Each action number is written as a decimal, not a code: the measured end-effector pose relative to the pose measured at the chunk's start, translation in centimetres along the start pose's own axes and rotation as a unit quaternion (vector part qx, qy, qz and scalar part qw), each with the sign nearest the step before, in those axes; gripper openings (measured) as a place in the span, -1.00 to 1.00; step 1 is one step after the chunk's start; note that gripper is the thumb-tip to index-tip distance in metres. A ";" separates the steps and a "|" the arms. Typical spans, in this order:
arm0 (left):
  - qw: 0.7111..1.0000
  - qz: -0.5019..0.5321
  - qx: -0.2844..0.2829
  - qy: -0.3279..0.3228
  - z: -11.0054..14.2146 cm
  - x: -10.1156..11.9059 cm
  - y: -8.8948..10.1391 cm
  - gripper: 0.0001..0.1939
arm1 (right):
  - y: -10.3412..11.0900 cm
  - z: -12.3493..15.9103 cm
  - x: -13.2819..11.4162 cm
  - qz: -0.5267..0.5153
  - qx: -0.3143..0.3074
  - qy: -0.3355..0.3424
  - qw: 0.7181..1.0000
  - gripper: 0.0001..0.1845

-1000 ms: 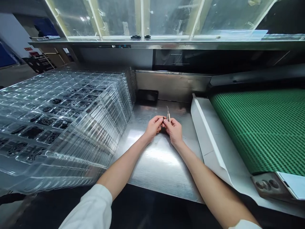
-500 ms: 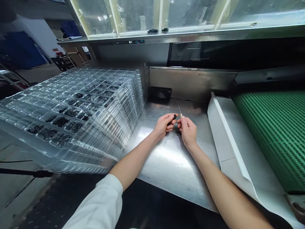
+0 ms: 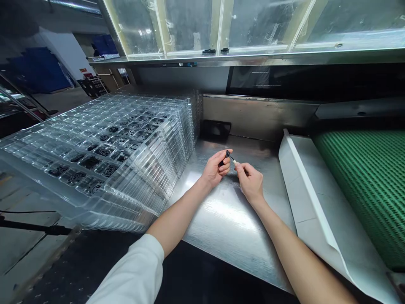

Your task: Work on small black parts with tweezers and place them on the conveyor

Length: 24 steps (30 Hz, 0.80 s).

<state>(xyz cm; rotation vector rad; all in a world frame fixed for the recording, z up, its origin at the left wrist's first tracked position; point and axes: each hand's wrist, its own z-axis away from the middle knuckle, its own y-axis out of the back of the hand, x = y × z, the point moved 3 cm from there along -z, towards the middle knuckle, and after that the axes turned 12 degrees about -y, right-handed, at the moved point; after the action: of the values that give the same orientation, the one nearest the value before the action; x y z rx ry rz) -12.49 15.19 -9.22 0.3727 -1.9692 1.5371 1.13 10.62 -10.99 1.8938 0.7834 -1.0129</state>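
Observation:
Over the metal worktop [image 3: 215, 228], my left hand [image 3: 216, 169] pinches a small black part [image 3: 227, 154] between thumb and fingers. My right hand [image 3: 250, 180] is closed on the pale handle of a thin pointed tool [image 3: 233, 160]. The tool's dark tip points up and left, at or very near the black part; whether they touch I cannot tell. My left fingers hide most of the part. To the left rises a tall stack of clear plastic trays [image 3: 152, 169], with similar black parts [image 3: 109, 169] in some pockets of the top one.
A green conveyor belt [image 3: 357, 181] runs along the right, with a white raised guard [image 3: 303, 198] beside it. A dark flat object [image 3: 216, 129] leans at the back of the worktop. Clear framed panels [image 3: 253, 29] overhang the far side.
My right hand has tilted the tool from pointing upward to pointing left, bringing its tip to the black part. My left hand has turned the part slightly. The camera view has shifted a little.

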 end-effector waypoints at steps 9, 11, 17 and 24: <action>1.000 -0.012 0.022 0.009 0.1 0.0 -0.2 -0.83 | 0.0 0.1 -0.2 0.013 0.001 0.009 1.000 -0.40; 1.000 0.002 0.011 0.008 0.1 -0.1 -0.2 -0.84 | 0.1 0.1 -0.3 0.015 0.006 0.005 1.000 -0.39; 0.999 0.037 0.004 0.017 0.1 -0.5 0.2 -0.85 | 0.1 0.1 -0.1 0.037 0.022 0.005 0.999 -0.34; 0.999 0.045 0.019 0.015 0.1 -0.5 0.0 -0.86 | 0.0 0.1 -0.1 0.044 0.020 0.006 0.999 -0.32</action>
<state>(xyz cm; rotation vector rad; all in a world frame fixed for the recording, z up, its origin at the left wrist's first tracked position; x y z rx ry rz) -12.17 15.03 -9.56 0.2771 -1.9598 1.6291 1.01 10.48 -10.91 1.9527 0.6855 -0.9708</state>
